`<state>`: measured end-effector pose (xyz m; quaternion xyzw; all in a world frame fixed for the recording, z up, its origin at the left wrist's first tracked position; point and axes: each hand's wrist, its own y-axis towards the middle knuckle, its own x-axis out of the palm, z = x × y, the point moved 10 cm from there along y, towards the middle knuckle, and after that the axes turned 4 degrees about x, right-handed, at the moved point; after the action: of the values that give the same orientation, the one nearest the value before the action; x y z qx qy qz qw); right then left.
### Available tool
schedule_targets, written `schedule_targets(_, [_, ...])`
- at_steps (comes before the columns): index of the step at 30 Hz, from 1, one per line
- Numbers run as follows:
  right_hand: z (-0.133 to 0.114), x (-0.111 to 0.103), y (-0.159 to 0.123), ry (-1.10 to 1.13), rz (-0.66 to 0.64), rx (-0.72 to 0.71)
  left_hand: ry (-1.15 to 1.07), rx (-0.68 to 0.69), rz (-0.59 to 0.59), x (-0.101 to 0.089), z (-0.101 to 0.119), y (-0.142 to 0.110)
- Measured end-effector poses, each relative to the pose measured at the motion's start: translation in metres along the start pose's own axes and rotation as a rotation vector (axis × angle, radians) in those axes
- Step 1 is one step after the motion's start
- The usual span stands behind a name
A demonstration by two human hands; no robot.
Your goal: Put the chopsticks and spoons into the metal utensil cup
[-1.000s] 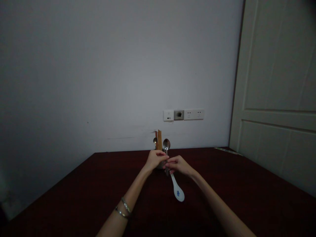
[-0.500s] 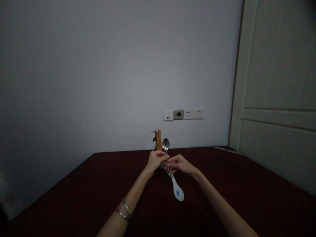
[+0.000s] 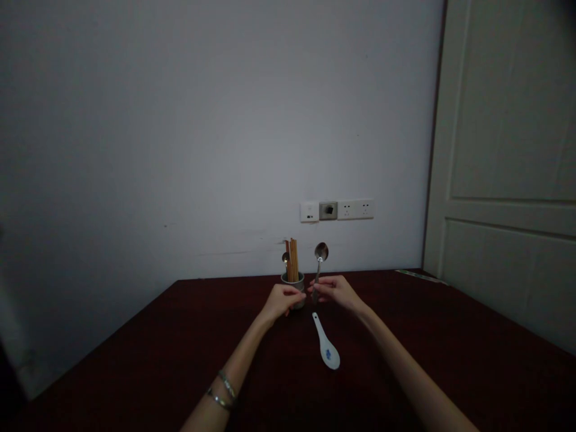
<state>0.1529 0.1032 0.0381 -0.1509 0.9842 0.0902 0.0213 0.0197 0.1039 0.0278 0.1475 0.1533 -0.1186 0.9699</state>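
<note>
A metal spoon (image 3: 321,252) stands nearly upright in my right hand (image 3: 336,292), which pinches it by the handle, bowl on top. My left hand (image 3: 282,298) is just in front of a grey cup (image 3: 299,298) and hides part of it; its thumb and fingers are pinched together with nothing visible between them. Whether it touches the cup I cannot tell. Wooden chopsticks (image 3: 294,261) and a smaller metal spoon (image 3: 285,257) stick up out of the cup. Nearer to me, a white soup spoon (image 3: 327,348) with a blue mark lies on the table, below my right hand.
The dark red table (image 3: 180,354) reaches back to a pale wall (image 3: 225,150). Sockets and switches (image 3: 355,209) sit on the wall above its far edge. A light door (image 3: 508,240) stands on the right, and a thin strip (image 3: 422,276) lies along the far right edge.
My right hand has moved the metal spoon to the right, away from the cup and my left hand. My left hand has come off the spoon. The white soup spoon's handle end now shows.
</note>
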Motion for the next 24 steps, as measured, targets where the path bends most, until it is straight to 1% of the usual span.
schedule_targets(2, [-0.001,-0.004,0.001,0.026,0.044,-0.008,0.025,0.011,-0.086,0.011,-0.005,-0.003])
schedule_targets(4, [-0.004,-0.005,0.001,0.025,0.066,-0.041,0.012,0.024,-0.113,0.02,-0.008,-0.005])
schedule_targets(7, [-0.009,-0.001,0.001,-0.017,0.071,-0.113,-0.038,0.028,-0.091,0.03,-0.011,-0.006])
schedule_targets(9, [-0.009,0.004,0.002,-0.032,0.046,-0.13,-0.068,0.016,-0.065,0.033,-0.013,-0.006])
schedule_targets(12, [-0.006,0.011,0.002,-0.02,0.013,-0.123,-0.096,-0.006,-0.033,0.035,-0.016,-0.007])
schedule_targets(16, [-0.005,0.01,0.003,-0.009,0.041,-0.119,-0.133,-0.006,0.014,0.032,-0.019,-0.007])
schedule_targets(19, [-0.009,-0.001,0.005,0.006,0.132,-0.136,-0.163,-0.014,0.049,0.03,-0.023,-0.007])
schedule_targets(24, [-0.016,-0.028,0.0,0.016,0.378,-0.142,-0.184,-0.007,0.072,0.035,-0.03,-0.007])
